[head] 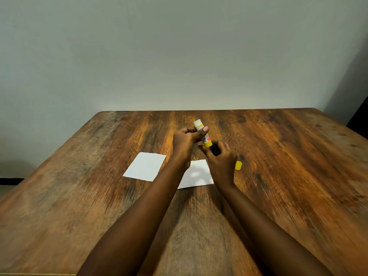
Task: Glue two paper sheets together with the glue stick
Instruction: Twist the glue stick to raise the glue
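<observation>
My left hand (186,141) grips the upper part of a yellow glue stick (207,141), which is held tilted above the table with its white uncapped tip pointing up and away. My right hand (221,160) pinches the dark base of the stick from below. The yellow cap (238,165) lies on the table just right of my right hand. Two white paper sheets lie flat beneath my arms: one sheet (145,166) to the left, fully visible, and another sheet (197,174) partly hidden under both wrists.
The wooden table (99,196) ends at a plain grey wall along its far edge. A dark object shows at the right border of the view, beyond the table corner.
</observation>
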Tool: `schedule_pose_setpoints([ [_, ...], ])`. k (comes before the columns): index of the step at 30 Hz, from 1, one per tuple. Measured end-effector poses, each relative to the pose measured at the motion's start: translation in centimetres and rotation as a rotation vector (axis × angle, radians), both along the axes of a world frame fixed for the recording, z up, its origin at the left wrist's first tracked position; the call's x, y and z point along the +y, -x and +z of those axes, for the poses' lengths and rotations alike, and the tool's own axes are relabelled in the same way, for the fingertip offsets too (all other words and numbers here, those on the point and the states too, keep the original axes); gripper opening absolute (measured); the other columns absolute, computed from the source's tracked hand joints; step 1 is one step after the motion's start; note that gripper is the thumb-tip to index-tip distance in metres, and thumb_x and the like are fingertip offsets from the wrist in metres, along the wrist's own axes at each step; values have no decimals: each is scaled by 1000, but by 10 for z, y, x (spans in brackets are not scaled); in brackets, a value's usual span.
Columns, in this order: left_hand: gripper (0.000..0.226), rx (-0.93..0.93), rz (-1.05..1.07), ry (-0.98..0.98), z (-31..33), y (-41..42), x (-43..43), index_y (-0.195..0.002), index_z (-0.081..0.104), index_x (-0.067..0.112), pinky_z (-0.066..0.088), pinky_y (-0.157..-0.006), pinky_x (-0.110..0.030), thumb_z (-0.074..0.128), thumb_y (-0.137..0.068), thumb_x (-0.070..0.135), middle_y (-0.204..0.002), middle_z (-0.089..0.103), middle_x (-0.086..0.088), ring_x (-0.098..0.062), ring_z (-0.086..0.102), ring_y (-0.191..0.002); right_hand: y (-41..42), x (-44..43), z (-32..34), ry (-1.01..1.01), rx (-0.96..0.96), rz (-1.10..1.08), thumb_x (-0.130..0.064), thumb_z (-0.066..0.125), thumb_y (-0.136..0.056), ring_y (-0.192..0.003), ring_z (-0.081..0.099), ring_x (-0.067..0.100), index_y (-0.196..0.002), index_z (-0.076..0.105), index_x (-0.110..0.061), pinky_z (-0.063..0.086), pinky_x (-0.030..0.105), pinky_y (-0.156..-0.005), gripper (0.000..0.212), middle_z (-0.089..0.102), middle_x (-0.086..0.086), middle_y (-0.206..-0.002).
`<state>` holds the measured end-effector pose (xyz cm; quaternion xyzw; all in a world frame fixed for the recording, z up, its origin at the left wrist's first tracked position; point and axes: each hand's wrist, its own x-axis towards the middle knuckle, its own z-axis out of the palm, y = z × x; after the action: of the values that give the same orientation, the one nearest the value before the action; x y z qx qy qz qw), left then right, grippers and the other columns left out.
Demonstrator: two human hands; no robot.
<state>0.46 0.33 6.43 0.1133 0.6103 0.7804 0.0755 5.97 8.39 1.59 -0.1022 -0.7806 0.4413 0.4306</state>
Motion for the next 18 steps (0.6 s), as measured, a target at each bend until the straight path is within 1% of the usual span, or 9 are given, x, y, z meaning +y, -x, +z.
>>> schedule_pose_setpoints([
  [3, 27, 26, -3, 25, 2, -2, 0, -99, 65, 1, 52, -66, -20, 70, -80, 19, -84, 68, -2, -13, 66, -78, 1, 0, 1, -41, 39, -3, -15, 71, -81, -72, 56, 14, -94, 70, 2, 41, 7, -59, 22, 68, 16, -84],
  [5, 20, 52, -26, 41, 4, -2, -1, -95, 66, 3, 53, -72, -24, 69, -81, 17, -83, 68, -3, -15, 66, -80, 1, -1, 3, 50, 37, 47, -14, 67, -83, -70, 57, 18, -94, 70, -1, 47, 27, -59, 17, 66, 14, -80],
  [7, 9, 74, -62, 54, 7, -2, -2, -88, 66, 9, 52, -77, -30, 68, -82, 15, -83, 68, -4, -18, 65, -82, 1, 0, 8, 331, 15, 229, -11, 61, -88, -62, 54, 15, -87, 69, -7, 46, 30, -55, 9, 63, 5, -68],
  [10, 5, 89, -142, 63, 8, 1, -6, -90, 64, 10, 49, -87, -40, 61, -86, 12, -87, 66, -5, -23, 62, -88, 1, 2, 17, 979, -14, 607, -18, 44, -97, -48, 50, 10, -83, 64, -8, 40, 22, -45, 26, 59, -2, -53],
  [11, 8, 89, -161, 65, 7, 2, -7, -94, 63, 8, 48, -90, -42, 59, -88, 11, -88, 65, -5, -23, 61, -90, 0, 4, 19, 1170, -64, 707, -25, 40, -98, -44, 48, 10, -80, 61, -8, 37, 19, -42, 33, 56, -1, -50],
  [12, 10, 90, -171, 67, 7, 2, -7, -96, 62, 7, 46, -92, -43, 57, -89, 10, -90, 65, -5, -24, 60, -92, -1, 5, 20, 1295, -121, 785, -32, 36, -98, -40, 44, 9, -75, 56, -8, 34, 17, -40, 39, 53, 0, -48],
  [14, 10, 93, -149, 75, 7, 2, -6, -97, 63, 7, 45, -95, -44, 57, -89, 9, -93, 65, -7, -25, 59, -97, 0, 7, 21, 1366, -187, 849, -38, 35, -97, -38, 43, 9, -72, 54, -8, 32, 16, -39, 44, 51, 1, -48],
  [16, 10, 92, -90, 87, 7, 3, -7, -97, 63, 7, 45, -94, -44, 59, -88, 10, -96, 66, -8, -24, 60, -97, 1, 6, 22, 1295, -174, 773, -36, 39, -97, -45, 53, 9, -83, 62, -8, 42, 17, -43, 39, 60, 3, -57],
  [18, 16, 104, -28, 103, 7, 4, -7, -100, 65, 4, 46, -91, -39, 61, -86, 12, -100, 67, -10, -24, 60, -98, 3, 4, 21, 1179, -93, 658, -26, 49, -94, -55, 60, 12, -91, 64, -9, 51, 21, -51, 23, 65, 5, -65],
])
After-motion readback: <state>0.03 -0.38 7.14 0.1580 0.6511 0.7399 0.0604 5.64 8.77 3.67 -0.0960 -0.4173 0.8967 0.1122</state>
